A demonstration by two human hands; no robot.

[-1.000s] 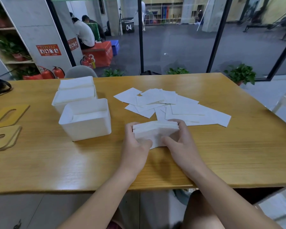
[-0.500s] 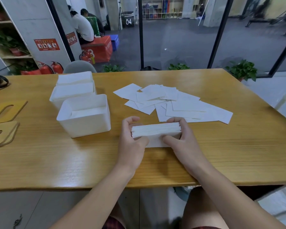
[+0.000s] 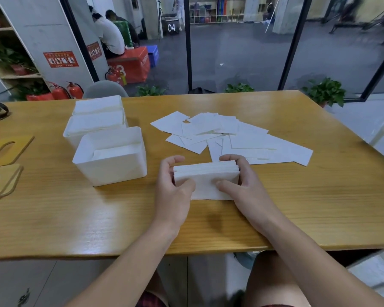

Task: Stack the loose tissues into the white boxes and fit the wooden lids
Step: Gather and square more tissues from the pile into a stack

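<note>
Three white boxes [image 3: 111,156] stood in a row on the one wooden table [image 3: 297,207]. To the left lay wooden lids [image 3: 8,148]; one lay alone and a small pile beside it held at least two, the exact number unclear. One gathered stack of tissues [image 3: 206,173] sat between two hands, the left hand [image 3: 172,191] and the right hand [image 3: 244,185]. The loose tissues [image 3: 231,136] overlapped too much to count; there were more than ten.

glossy wooden table [image 3: 297,196], matt paper tissues [image 3: 242,138]
</note>
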